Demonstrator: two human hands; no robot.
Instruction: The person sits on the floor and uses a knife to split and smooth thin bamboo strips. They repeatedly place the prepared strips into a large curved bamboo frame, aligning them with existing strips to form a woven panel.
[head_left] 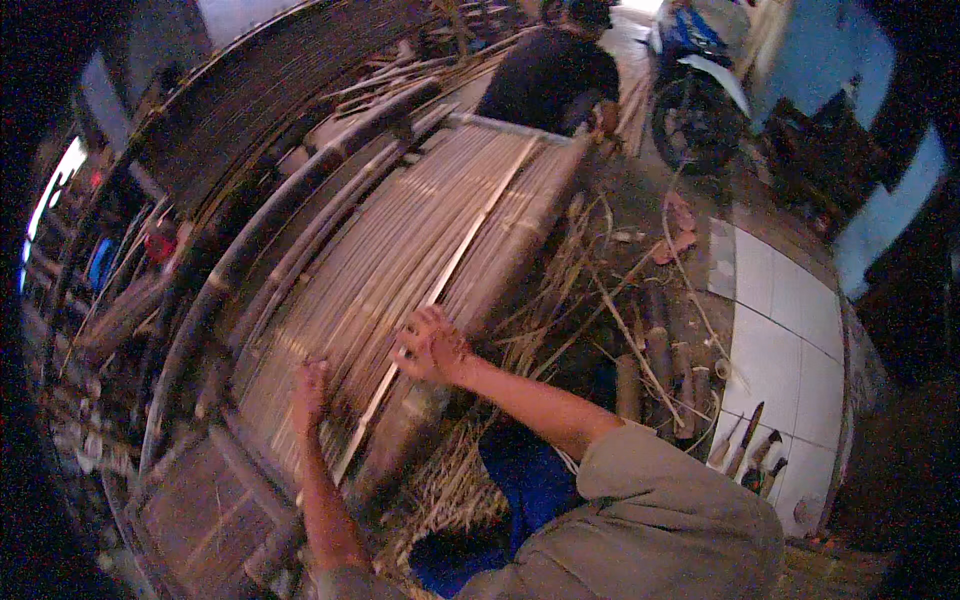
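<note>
A long bench-like frame with a surface of thin brown bamboo slats point(350, 270) stretches away in front of me. Along it lies one paler, brighter bamboo strip point(482, 222), running lengthwise near the right edge. My right hand point(432, 345) is bent over this strip, its fingers curled around it and hiding a short stretch. To the left, my left hand point(312, 390) is low over the slats, apart from the pale strip. Its fingers look drawn together, and anything in them is too small to make out.
Another person point(550, 75) in dark clothing crouches at the bench's far end. Loose bamboo shavings point(545, 320) litter the floor on the right. Several knives and hand tools point(750, 445) lie on white tiles point(785, 340). A motorcycle point(695, 110) stands at the back; thick bamboo poles point(265, 225) flank the left.
</note>
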